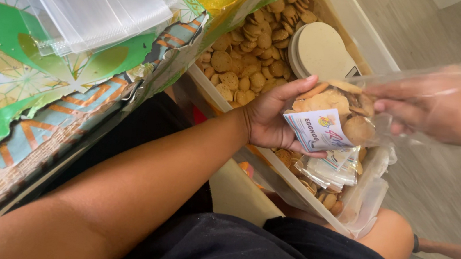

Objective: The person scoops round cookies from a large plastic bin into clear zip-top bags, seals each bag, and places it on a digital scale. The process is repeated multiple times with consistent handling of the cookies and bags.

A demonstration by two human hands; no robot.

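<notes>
Clear plastic bag of round tan biscuits (338, 110) sits between my two hands, up over the open tray. My left hand (276, 117) cups it from below and behind: palm under the bag, thumb along the bottom edge, fingers (300, 85) curled up around the far side, so a firm grasp on the bag. White printed paper label with coloured marks (317, 129) lies against the bag front, pinned under my left thumb. My right hand (438, 111) comes in from the right and pinches the bag's open top; fingertips (383, 104) are closed on the plastic film, and part of the hand shows through the clear film, a bit blurred. Bag is tilted, mouth toward the right, biscuits bunched at the left end near my palm. Below it, long cream-coloured tray (315, 201) holds loose small round biscuits (250, 61), heaped at the far end. Flat round pale lid or disc (322, 50) rests on the biscuits at the far end, just beside the bag. Stack of small clear packets with labels (334, 168) lies in the tray right under my left hand, touching the near rim area. Green and white patterned cardboard box with torn orange-blue edge (41, 94) fills the left side, and a pile of empty clear plastic sleeves (93, 4) lies on top of it. My lap in black fabric (262, 256) is at the bottom, knee beside the tray's near end.
</notes>
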